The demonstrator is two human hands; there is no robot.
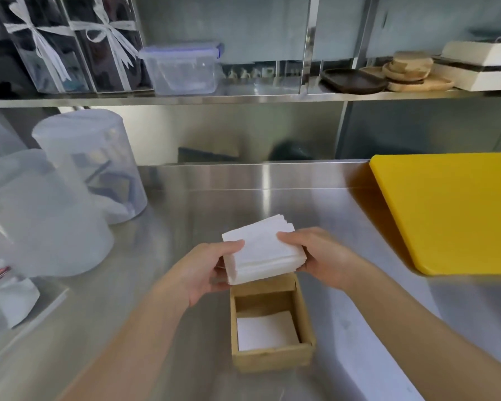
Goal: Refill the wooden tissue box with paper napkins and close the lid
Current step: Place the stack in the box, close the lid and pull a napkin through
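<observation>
A stack of white napkins (262, 250) is held in the air between both hands, just above the far end of the wooden box (272, 325), which sits on the steel counter (185, 227) at about 6 o'clock in the view. The left hand (206, 270) is clamped on the stack's left edge, thumb on top and fingers underneath; the right hand (315, 256) grips the right edge the same way. The two hands are apart, with the stack spanning the gap between them.

The box stands open, and no lid can be seen. A few napkins (265, 331) already lie flat on its bottom, so there is plenty of room left.

The stack looks light and soft. It is loose paper, so the sheets will likely slide over each other and fan out if the pinch slackens; the far corner, toward 1 o'clock, already looks a little splayed. Holding it on two opposite edges, squeezed top to bottom, seems the safe grip. The stack appears close to the box opening in width, so it probably has to go in level and square to the walls, otherwise the edges could catch on the rim and crumple.

A yellow cutting board (451, 212) lies at 3 o'clock, well apart from the box, and cloudy plastic tubs (70, 198) stand at 9 to 10 o'clock.
</observation>
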